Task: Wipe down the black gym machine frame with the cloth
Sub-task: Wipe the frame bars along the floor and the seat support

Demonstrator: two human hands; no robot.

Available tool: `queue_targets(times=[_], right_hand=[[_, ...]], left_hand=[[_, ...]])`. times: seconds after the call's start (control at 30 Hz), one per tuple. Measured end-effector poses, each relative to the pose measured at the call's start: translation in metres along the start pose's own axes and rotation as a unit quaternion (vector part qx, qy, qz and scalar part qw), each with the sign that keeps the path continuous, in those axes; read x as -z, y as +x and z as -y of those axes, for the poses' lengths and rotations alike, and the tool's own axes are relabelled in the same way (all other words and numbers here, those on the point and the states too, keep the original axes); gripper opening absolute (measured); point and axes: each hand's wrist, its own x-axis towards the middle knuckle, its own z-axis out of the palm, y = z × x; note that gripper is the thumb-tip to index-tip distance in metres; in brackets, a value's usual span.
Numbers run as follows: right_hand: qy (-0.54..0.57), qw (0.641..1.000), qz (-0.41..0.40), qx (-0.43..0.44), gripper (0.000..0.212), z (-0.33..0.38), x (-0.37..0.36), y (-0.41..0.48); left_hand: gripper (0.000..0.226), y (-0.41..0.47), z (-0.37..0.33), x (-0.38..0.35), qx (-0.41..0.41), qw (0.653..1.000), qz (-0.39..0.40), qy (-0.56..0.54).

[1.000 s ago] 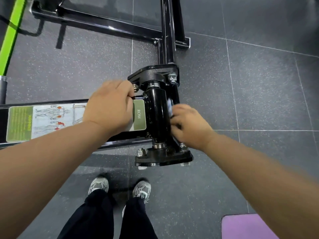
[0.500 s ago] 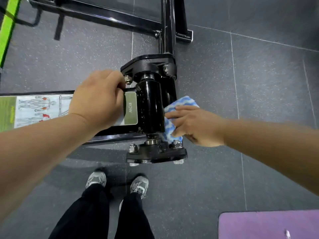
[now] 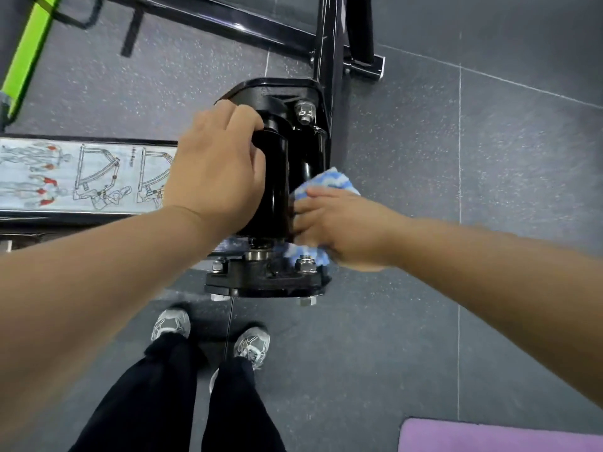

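Striped cloth (image 3: 329, 182) is clutched in right hand (image 3: 342, 230) grip, pressed against right side of black pivot cylinder (image 3: 277, 177); left hand (image 3: 215, 171) grip is curled round cylinder's left side.

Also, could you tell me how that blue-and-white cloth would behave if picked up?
The cloth looks soft and floppy, bunching around the right hand. It is probably light, and its fluffy pile should resist slipping on the glossy black frame.

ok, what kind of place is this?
Most likely a gym: a black machine frame carrying an exercise diagram placard, speckled rubber floor tiles, and a purple mat on the floor.
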Motion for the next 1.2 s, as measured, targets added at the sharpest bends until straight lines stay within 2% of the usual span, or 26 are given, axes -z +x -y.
queue_targets(times=[0.13,0.17,0.27,0.33,0.37,0.43,0.47,0.5,0.57,0.6,0.63,0.7,0.77,0.8,0.87,0.93,0.97,1.0,1.07,1.13,1.17,1.2], right_hand=[[-0.04,0.983,-0.062,-0.167,0.039,-0.045,0.023,0.035],[-0.047,0.983,-0.061,-0.167,0.041,-0.046,0.018,0.035],[-0.023,0.995,-0.053,-0.087,0.038,-0.014,0.002,0.013],[0.066,0.996,-0.023,-0.062,0.038,0.006,0.003,-0.004],[0.123,0.988,-0.013,-0.092,0.036,0.014,0.012,-0.009],[0.237,0.946,0.001,-0.22,0.043,0.018,0.035,-0.015],[0.298,0.908,-0.067,-0.286,0.049,0.017,0.051,-0.016],[0.342,0.855,-0.176,-0.348,0.053,0.014,0.066,-0.013],[0.355,0.743,-0.396,-0.406,0.056,-0.003,0.091,0.001],[0.344,0.727,-0.433,-0.408,0.055,-0.012,0.101,0.012],[0.318,0.745,-0.423,-0.406,0.052,-0.015,0.109,0.029],[0.259,0.824,-0.313,-0.395,0.036,-0.02,0.114,0.06],[0.263,0.84,-0.187,-0.437,0.02,-0.023,0.12,0.084],[0.26,0.84,-0.154,-0.451,0.021,-0.028,0.125,0.092],[0.416,0.773,-0.163,-0.45,0.02,-0.036,0.136,0.093],[0.551,0.644,-0.249,-0.469,0.019,-0.05,0.139,0.09],[0.587,0.588,-0.291,-0.474,0.016,-0.055,0.137,0.087],[0.593,0.545,-0.333,-0.49,0.012,-0.059,0.132,0.083],[0.571,0.481,-0.411,-0.523,0.012,-0.064,0.12,0.074],[0.573,0.426,-0.441,-0.545,0.017,-0.064,0.103,0.07],[0.588,0.402,-0.44,-0.547,0.019,-0.06,0.094,0.07],[0.608,0.376,-0.441,-0.543,0.02,-0.058,0.086,0.071]], left_hand=[[0.03,-0.001,-0.002,-0.001,-0.015,1.0,-0.005,-0.01],[0.03,0.0,-0.001,-0.002,-0.016,1.0,-0.008,-0.014],[0.032,0.001,0.001,-0.002,-0.018,1.0,-0.01,-0.021],[0.032,0.001,0.002,-0.001,-0.004,0.999,-0.011,-0.039],[0.031,0.001,0.001,0.0,0.006,0.998,-0.009,-0.056],[0.028,0.003,0.0,0.005,0.055,0.993,-0.003,-0.106],[0.028,0.006,0.001,0.012,0.093,0.987,-0.005,-0.132],[0.029,0.008,0.003,0.017,0.132,0.98,-0.006,-0.149],[0.033,0.011,0.012,0.031,0.164,0.975,0.013,-0.148],[0.037,0.015,0.013,0.033,0.157,0.976,0.039,-0.145],[0.042,0.019,0.013,0.035,0.153,0.974,0.072,-0.154],[0.046,0.031,0.008,0.042,0.173,0.955,0.121,-0.208],[0.045,0.05,0.007,0.049,0.2,0.926,0.118,-0.296],[0.045,0.059,0.008,0.05,0.203,0.91,0.118,-0.343],[0.043,0.072,0.013,0.047,0.176,0.886,0.15,-0.403],[0.025,0.082,0.013,0.041,0.125,0.883,0.206,-0.403],[0.013,0.086,0.012,0.036,0.103,0.891,0.234,-0.376],[0.014,0.092,0.012,0.033,0.086,0.899,0.248,-0.351],[0.032,0.111,0.019,0.03,0.074,0.92,0.274,-0.272],[0.025,0.127,0.023,0.034,0.068,0.936,0.304,-0.164],[0.022,0.134,0.02,0.036,0.066,0.929,0.339,-0.13],[0.025,0.142,0.012,0.035,0.081,0.919,0.358,-0.146]])
